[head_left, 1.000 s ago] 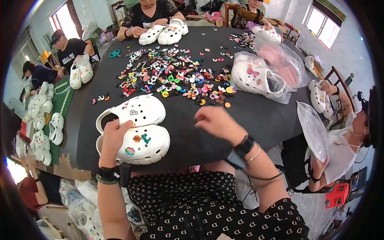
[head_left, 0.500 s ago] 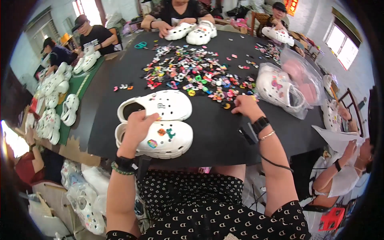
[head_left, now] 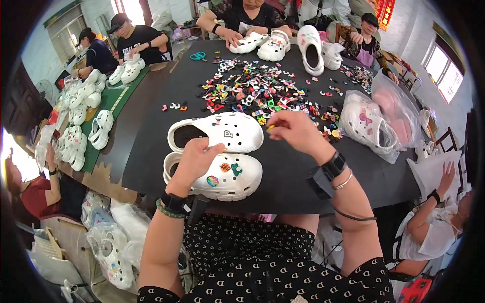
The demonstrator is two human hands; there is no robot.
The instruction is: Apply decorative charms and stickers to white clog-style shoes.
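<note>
Black-topped and broad, the desk (head_left: 298,187) has several people seated around it and a heap of mixed coloured charms (head_left: 252,88) across its middle. Near its front edge, an upper clog (head_left: 246,132) and a lower clog (head_left: 246,188), both white and charm-studded, lie side by side, toes to the right. The left hand (head_left: 198,160) rests over the lower clog near its opening; its fingers are partly hidden, so its grip cannot be told. Beside the upper clog's toe, the right hand (head_left: 297,131) pinches a small yellow piece (head_left: 270,128) between its fingertips
</note>
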